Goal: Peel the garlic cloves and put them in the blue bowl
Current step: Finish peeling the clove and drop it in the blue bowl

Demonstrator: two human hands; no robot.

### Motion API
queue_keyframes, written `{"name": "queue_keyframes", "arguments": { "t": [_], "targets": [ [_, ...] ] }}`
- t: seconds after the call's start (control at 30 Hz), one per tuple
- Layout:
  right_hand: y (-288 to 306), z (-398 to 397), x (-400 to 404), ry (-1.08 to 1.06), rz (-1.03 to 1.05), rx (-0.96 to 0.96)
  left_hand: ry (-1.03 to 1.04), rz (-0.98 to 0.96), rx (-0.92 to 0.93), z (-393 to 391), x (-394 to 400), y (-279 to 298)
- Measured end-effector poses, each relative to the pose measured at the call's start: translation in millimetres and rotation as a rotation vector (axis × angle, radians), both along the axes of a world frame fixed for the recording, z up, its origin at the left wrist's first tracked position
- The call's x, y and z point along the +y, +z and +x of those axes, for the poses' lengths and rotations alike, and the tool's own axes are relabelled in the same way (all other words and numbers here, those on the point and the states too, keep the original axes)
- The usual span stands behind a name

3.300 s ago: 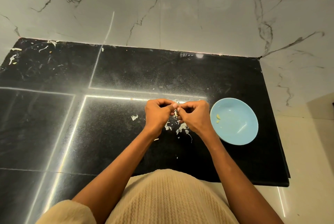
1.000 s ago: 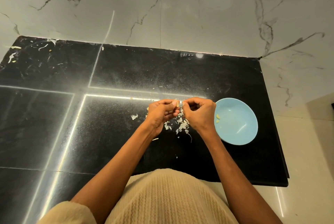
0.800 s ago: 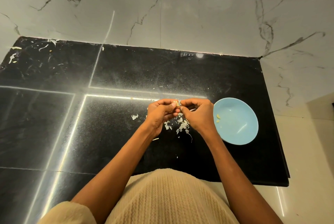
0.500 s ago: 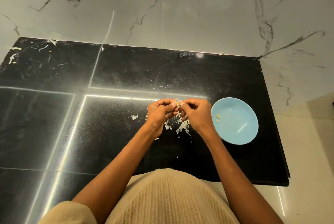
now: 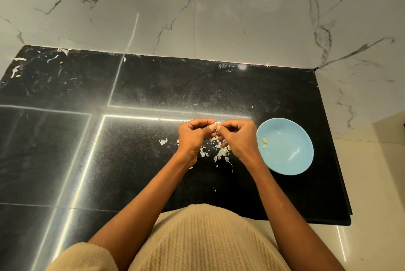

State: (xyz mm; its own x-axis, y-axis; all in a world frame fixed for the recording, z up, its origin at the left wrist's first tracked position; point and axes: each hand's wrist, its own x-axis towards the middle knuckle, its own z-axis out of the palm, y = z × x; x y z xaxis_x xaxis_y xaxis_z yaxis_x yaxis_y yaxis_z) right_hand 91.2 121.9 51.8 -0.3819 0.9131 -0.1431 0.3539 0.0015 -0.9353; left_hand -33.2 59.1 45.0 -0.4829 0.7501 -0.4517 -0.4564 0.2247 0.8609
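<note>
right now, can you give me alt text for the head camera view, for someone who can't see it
Seen from above, a person's left hand and right hand meet over a black countertop, fingers pinching a small garlic clove between them. Papery peel scraps lie beneath the hands. To the right sits a blue bowl holding a few pale garlic pieces.

A polished black stone countertop (image 5: 153,86) fills the middle of the view, crossed by bright streaks of reflected light. Behind the countertop rises a white marble wall (image 5: 219,12) with dark grey veins. At the countertop's near edge shows a beige knitted garment (image 5: 203,242).
</note>
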Motion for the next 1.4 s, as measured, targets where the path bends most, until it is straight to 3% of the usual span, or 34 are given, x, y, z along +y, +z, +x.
{"name": "queue_keyframes", "arguments": {
  "t": [0.6, 0.87, 1.2, 1.4],
  "targets": [
    [-2.5, 0.0, -1.1, -0.021, -0.004, 0.031, -0.129, -0.044, 0.093, -7.2, 2.2, 1.3],
    [1.6, -1.9, -3.6, -0.047, 0.015, 0.018, -0.158, -0.01, 0.039, -5.3, -0.4, 2.2],
    [1.9, 2.0, -5.3, 0.078, 0.38, -0.131, -0.134, -0.059, 0.04, -1.6, 1.3, 2.6],
    [3.0, 2.5, -4.8, 0.069, 0.386, -0.129, -0.125, -0.051, 0.096, -0.9, 1.8, 4.6]
  ]
}}
